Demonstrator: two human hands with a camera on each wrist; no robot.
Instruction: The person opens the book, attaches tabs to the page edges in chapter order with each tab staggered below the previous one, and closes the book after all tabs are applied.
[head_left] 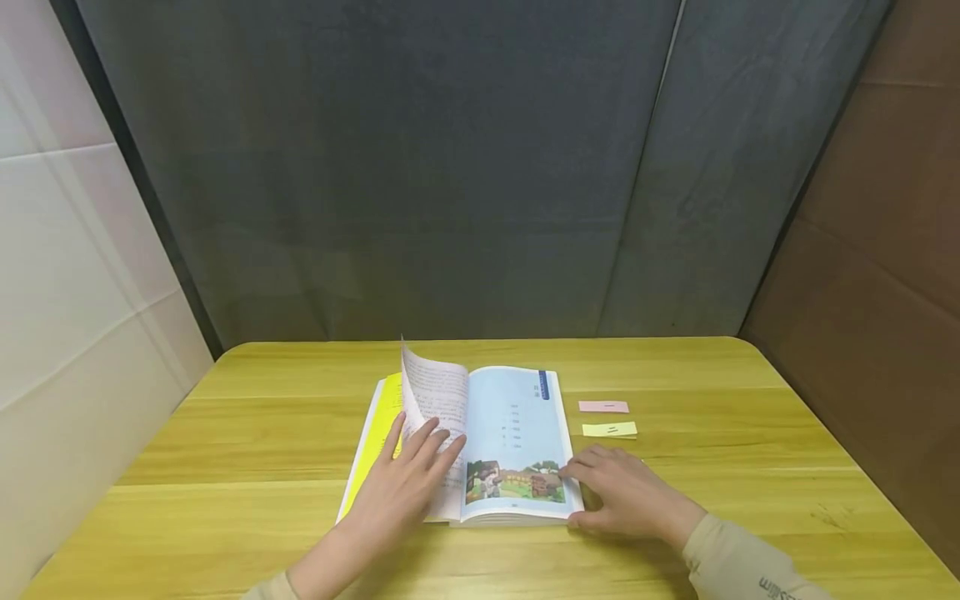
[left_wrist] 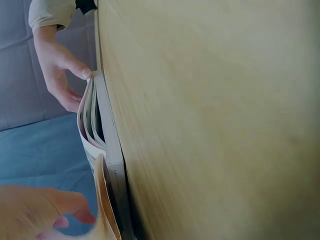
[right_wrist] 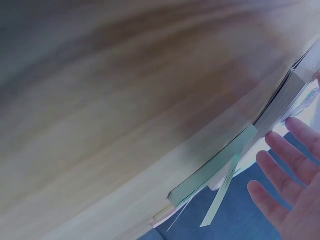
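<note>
On open book (head_left: pixel 517 429), left hand (head_left: pixel 408 479) splayed; right hand (head_left: pixel 622 493) touching right edge.

Smooth paper book (head_left: pixel 487 425), wood-grained table (head_left: pixel 750 467), matt cloth backdrop (head_left: pixel 450 175).

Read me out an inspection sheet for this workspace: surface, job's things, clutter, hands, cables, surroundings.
Surface: yellow wood-grain tabletop, small dark marks toward the right.
Job's things: open paper book with a pale-blue illustrated right page; one printed white leaf is raised over a yellow page. Pink paper strip and pale-yellow paper strip lie right of the book.
Clutter: nothing seen.
Hands: left hand at the raised leaf; right hand at the book's lower right edge.
Cables: nothing seen.
Surroundings: dark grey sheet behind, whitish sheet left, brown sheet right.
</note>
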